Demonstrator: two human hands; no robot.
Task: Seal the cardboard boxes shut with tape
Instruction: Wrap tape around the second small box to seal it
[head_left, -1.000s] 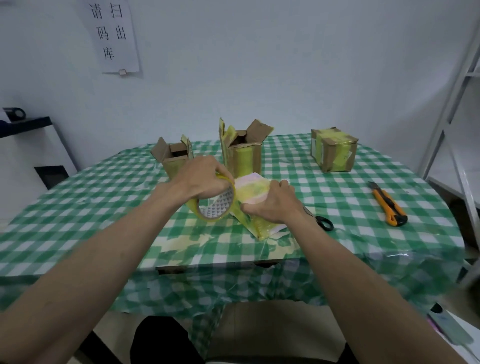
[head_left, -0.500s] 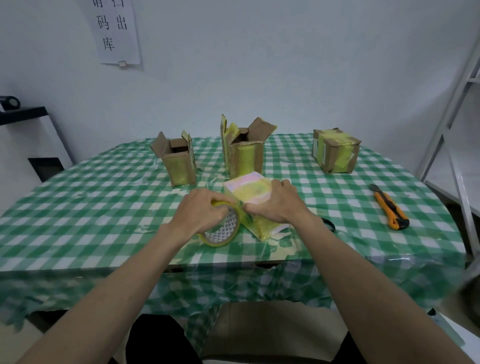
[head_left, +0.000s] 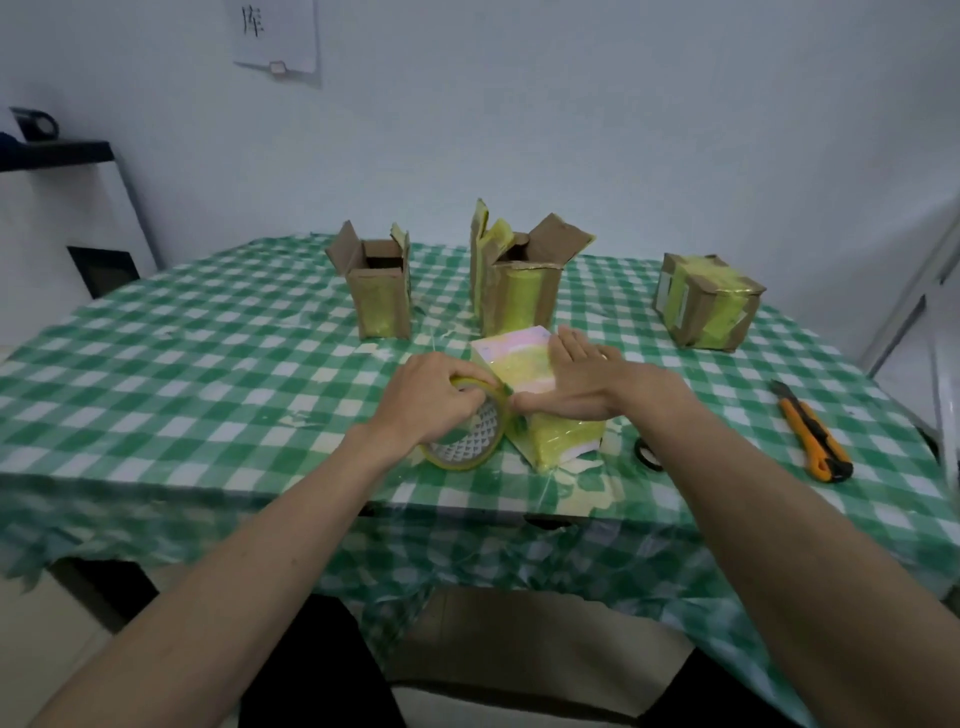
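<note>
Box near desk front edge, pinned flat by open right hand. Tape roll gripped by left hand at box's left side: best pulled taut, pressed down smoothly.

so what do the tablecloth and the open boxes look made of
Tablecloth: looks like thin plastic film, glossy; it shows sheen and sharp creases at the table edge. Open boxes: brown cardboard, matte, with stiff raised flaps; glossy yellowish tape runs down their fronts.
</note>
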